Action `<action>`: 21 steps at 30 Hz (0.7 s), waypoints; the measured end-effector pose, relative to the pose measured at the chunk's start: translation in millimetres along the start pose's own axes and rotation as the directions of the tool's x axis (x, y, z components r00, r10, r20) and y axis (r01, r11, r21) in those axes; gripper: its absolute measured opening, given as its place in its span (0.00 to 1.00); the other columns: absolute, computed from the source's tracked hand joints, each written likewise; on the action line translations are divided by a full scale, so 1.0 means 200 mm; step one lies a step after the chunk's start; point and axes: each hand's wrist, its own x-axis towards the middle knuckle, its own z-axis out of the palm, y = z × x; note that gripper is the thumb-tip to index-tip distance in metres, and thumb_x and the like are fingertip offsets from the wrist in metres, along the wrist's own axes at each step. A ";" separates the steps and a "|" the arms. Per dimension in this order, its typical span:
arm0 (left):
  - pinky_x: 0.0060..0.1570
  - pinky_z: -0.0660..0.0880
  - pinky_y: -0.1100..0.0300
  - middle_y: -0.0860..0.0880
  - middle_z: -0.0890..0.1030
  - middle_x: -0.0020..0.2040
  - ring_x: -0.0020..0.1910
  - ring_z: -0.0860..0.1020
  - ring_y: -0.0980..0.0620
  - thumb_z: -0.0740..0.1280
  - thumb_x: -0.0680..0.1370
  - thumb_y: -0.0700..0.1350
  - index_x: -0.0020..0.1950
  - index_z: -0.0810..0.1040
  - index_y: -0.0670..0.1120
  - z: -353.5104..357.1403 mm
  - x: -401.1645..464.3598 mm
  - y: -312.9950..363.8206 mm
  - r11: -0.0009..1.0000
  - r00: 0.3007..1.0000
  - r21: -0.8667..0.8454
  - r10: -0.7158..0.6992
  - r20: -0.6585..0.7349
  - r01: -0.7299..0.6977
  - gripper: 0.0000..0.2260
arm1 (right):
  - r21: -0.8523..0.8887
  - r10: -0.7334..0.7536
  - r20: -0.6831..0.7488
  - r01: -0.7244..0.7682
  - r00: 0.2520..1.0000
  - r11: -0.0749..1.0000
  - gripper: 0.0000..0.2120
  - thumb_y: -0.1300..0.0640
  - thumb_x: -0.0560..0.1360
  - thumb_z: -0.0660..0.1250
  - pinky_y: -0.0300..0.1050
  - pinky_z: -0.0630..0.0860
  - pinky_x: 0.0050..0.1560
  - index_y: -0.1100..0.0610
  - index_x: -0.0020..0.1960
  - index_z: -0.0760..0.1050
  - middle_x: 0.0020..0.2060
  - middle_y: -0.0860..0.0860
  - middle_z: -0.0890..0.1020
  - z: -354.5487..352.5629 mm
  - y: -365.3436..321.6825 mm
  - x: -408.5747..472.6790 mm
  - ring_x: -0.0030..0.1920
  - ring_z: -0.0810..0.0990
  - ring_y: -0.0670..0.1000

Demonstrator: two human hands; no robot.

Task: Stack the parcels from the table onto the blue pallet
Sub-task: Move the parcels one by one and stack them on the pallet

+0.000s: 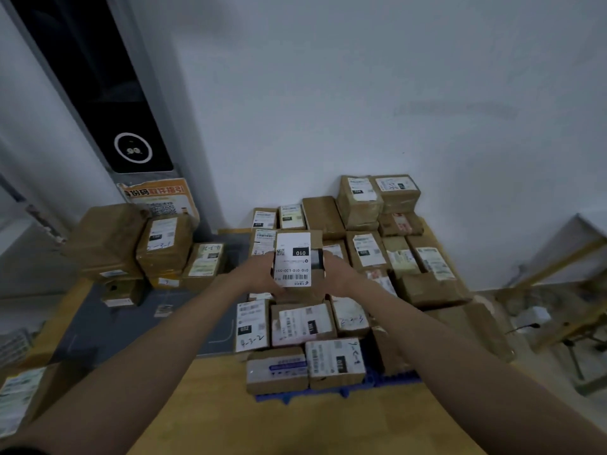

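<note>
While my left hand (pixel 259 274) and right hand (pixel 338 274) are clamping the small brown cardboard parcel with the white label (pixel 294 259) by its sides, I am holding it, long axis pointing away, above the stacked parcels on the blue plastic pallet (pixel 391 380).

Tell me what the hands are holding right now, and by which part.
A small labelled parcel, gripped by its two opposite sides: left hand on one, right hand on the other.

Both arms outstretched; left hand (pixel 262 274), right hand (pixel 338 274) clasping
</note>
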 end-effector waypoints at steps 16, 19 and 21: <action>0.37 0.68 0.67 0.55 0.80 0.55 0.47 0.75 0.57 0.77 0.69 0.45 0.61 0.77 0.51 -0.13 0.69 0.40 0.997 0.995 0.031 -0.063 -0.077 0.065 0.21 | -0.077 -0.094 0.050 0.097 0.994 0.992 0.16 0.58 0.75 0.69 0.41 0.73 0.49 0.55 0.62 0.76 0.56 0.51 0.81 -0.59 0.33 0.51 0.58 0.79 0.53; 0.41 0.73 0.62 0.52 0.81 0.56 0.45 0.77 0.55 0.77 0.69 0.46 0.60 0.77 0.51 -0.19 0.85 0.40 0.997 0.996 0.043 -0.056 -0.062 0.059 0.22 | -0.089 -0.073 0.061 0.078 0.995 0.993 0.16 0.61 0.75 0.69 0.41 0.72 0.48 0.58 0.63 0.75 0.54 0.52 0.79 -0.66 0.33 0.65 0.58 0.78 0.53; 0.48 0.76 0.59 0.50 0.81 0.57 0.49 0.77 0.53 0.78 0.68 0.45 0.60 0.78 0.50 -0.22 0.96 0.39 0.998 0.997 0.038 -0.053 -0.062 0.055 0.22 | -0.095 -0.068 0.052 0.073 0.996 0.993 0.16 0.62 0.75 0.70 0.42 0.75 0.48 0.59 0.62 0.75 0.54 0.53 0.80 -0.71 0.32 0.74 0.55 0.79 0.54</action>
